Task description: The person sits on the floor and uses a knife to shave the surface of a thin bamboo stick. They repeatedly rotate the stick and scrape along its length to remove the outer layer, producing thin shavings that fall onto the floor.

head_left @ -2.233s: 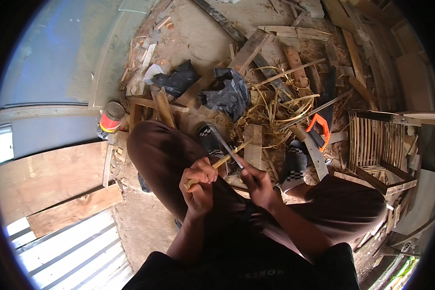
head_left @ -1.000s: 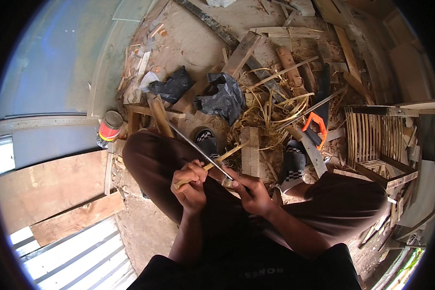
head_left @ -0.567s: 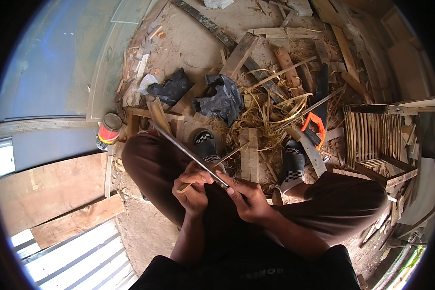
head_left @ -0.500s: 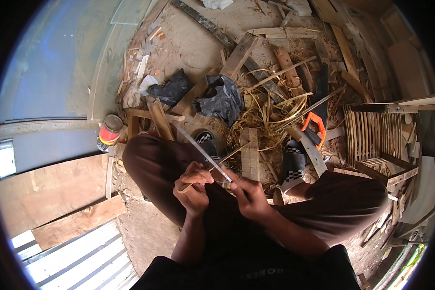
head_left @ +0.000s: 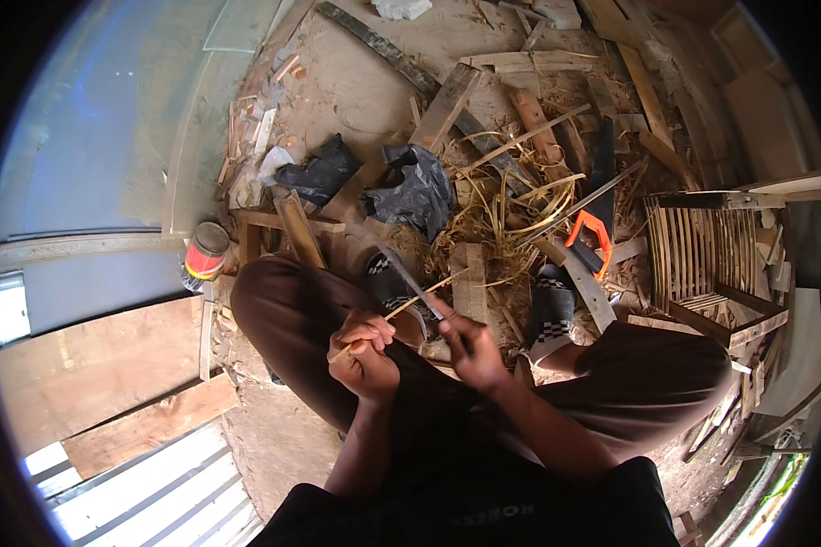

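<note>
My left hand (head_left: 365, 357) is closed around a thin pale wooden strip (head_left: 414, 300), which slants up and right out of my fist. A short end of it shows on the fist's other side. In my right hand (head_left: 476, 354) is a knife (head_left: 414, 283) with a dark handle. Its long, narrow blade points away and to the left, smeared by motion, and crosses the strip in the picture. Whether blade and strip touch I cannot tell. Both hands are above my lap, between my bent knees.
Beyond my feet lie curly wood shavings (head_left: 483, 205), black plastic bags (head_left: 417, 193), offcuts and a wooden block (head_left: 470, 287). A handsaw with an orange handle (head_left: 597, 235) rests right of them. A slatted wooden rack (head_left: 702, 242) stands far right, a can (head_left: 208, 248) at left.
My right hand has moved a little away and to the right, taking the knife farther from my left fist. My left hand has barely shifted and keeps the strip.
</note>
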